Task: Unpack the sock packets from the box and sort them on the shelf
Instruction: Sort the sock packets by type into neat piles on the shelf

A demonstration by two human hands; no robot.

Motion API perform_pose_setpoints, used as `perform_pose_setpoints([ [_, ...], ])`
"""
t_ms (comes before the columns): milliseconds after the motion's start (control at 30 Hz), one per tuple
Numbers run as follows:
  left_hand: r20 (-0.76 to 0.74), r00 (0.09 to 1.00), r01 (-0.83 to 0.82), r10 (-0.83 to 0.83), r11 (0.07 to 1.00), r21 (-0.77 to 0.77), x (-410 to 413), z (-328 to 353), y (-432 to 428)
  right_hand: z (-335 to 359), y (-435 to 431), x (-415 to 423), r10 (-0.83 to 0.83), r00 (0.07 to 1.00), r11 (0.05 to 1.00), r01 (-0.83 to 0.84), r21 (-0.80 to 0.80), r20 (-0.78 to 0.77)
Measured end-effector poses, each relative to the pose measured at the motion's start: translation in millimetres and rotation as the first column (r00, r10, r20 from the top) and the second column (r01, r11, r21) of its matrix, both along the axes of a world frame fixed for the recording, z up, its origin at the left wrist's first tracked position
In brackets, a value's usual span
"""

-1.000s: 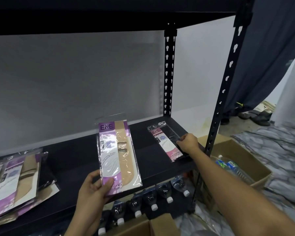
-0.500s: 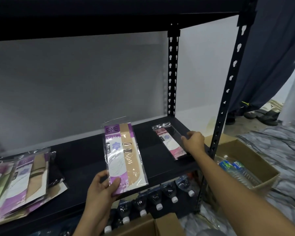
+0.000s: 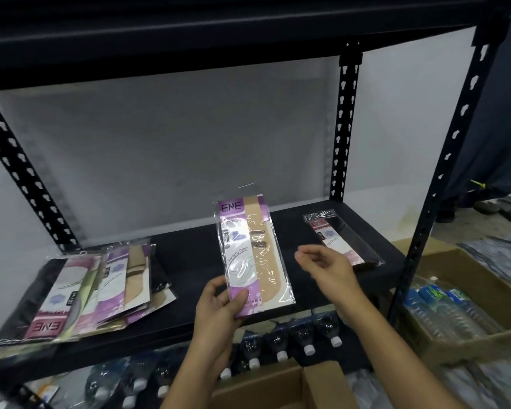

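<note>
Holding beige sock pkt (image 3: 252, 255) upright in left hand (image 3: 219, 308) grip, right hand (image 3: 326, 265) half-open, empty, above shelf (image 3: 186, 252).

Bare forearms, sleeveless, ringless hands (image 3: 326, 265)

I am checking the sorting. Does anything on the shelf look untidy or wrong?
The pile of sock packets at the shelf's left is fanned out unevenly, one label upside down.
</note>
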State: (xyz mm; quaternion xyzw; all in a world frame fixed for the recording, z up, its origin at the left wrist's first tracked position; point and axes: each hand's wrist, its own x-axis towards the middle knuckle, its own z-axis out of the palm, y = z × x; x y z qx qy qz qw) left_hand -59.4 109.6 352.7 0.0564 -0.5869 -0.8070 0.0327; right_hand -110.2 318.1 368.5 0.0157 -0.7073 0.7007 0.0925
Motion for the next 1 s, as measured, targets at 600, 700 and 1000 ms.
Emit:
perform_pose_setpoints([
  [600,-0.065,0.998,0.017,-0.015,0.999,0.036,16,2,-30,-4,-42,20,0.141,0.985,0.987,-0.132,-0.093,0.097],
  [700,-0.067,0.997,-0.046,0.048,0.998,0.032,16,-3,-43,-4,-32,8,0.116,0.983,0.992,-0.108,-0.064,0.143],
  [1000,-0.034,0.994,-0.107,0.109,0.993,0.048,14,-16,-63,-13,-1,-57,-0.038,0.968,0.996,0.017,0.085,0.249],
])
